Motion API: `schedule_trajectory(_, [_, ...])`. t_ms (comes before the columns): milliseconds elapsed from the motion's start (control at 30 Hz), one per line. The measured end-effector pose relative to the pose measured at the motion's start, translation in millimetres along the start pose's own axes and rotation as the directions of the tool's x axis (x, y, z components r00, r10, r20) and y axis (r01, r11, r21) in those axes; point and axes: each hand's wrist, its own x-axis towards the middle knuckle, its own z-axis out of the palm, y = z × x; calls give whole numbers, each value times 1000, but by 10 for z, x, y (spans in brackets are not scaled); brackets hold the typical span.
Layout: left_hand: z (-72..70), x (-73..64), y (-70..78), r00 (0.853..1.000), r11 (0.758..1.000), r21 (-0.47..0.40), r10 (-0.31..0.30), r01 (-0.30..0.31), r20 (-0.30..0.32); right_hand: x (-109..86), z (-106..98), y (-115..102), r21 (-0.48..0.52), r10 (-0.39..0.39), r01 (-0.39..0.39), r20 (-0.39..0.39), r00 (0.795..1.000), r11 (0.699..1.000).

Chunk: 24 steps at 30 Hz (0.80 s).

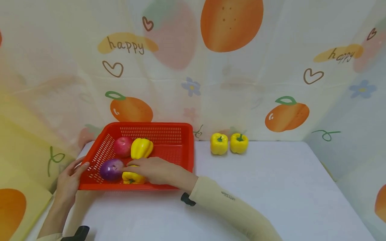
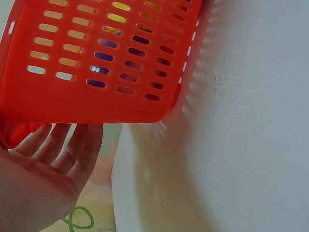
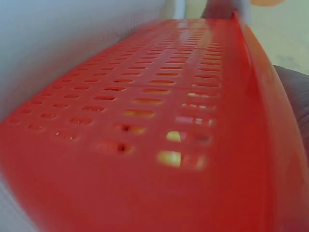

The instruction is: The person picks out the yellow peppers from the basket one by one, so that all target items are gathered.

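A red plastic basket (image 1: 187,157) with slotted walls stands on the table. My left hand (image 1: 67,182) grips its left rim, thumb over the edge and fingers outside; the left wrist view shows those fingers (image 2: 87,150) by the basket wall (image 2: 87,104). Inside the basket, my right hand (image 1: 156,170) holds a yellow bell pepper (image 1: 132,178) from above, partly covering it. Beside this pepper lies a shiny round purple onion (image 1: 111,169). Farther back sit a red apple (image 1: 122,146) and another yellow bell pepper (image 1: 141,148). In the right wrist view, the basket wall (image 3: 145,174) hides the fingers.
Two yellow bell peppers (image 1: 219,144) stand side by side on the white tablecloth (image 1: 271,187), right of the basket near the back edge. Behind the table hangs a fruit-printed cloth (image 1: 226,83).
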Motion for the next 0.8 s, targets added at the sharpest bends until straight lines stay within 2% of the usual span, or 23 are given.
schedule_trajectory(133, [-14,14,3,1000,1000,10,-8,8,4,85,-9,-47,-40,20,-17,75,997,999])
schedule_trajectory(300, [-16,19,-14,1000,1000,7,-28,28,9,235,-13,-122,-178,-7,26,108,994,984])
schedule_trajectory(533, [-35,4,11,1000,1000,-11,11,-11,9,404,-6,-179,-269,8,42,181,983,962])
schedule_trajectory(667, [-30,4,17,1000,1000,-23,6,-5,15,420,54,-151,-338,-10,65,162,987,939])
schedule_trajectory(800, [-21,5,6,1000,1000,-13,-12,13,14,401,118,-108,-334,-27,62,110,994,940])
